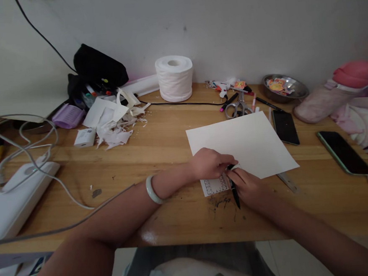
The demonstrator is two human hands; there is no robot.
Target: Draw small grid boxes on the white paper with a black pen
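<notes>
My right hand (246, 187) is closed around a black pen (235, 195), one end of which slants down toward the front edge of the table. My left hand (207, 163) meets it from the left, its fingers drawn together by the pen's upper end; what they pinch, if anything, is hidden. Under both hands lies a small white paper (213, 187) with a border of drawn black loops, partly covered by my fingers. Just beyond my hands a large blank white sheet (241, 140) lies flat on the wooden table (160, 156).
Metal scissors (239, 107), a metal ruler (288, 183) and two phones (285, 126) (344, 152) surround the sheet. Behind stand a tissue roll (175, 82) and a steel bowl (284, 89). Paper scraps (113, 122) and a white power bank (21, 200) with a looping cable are left.
</notes>
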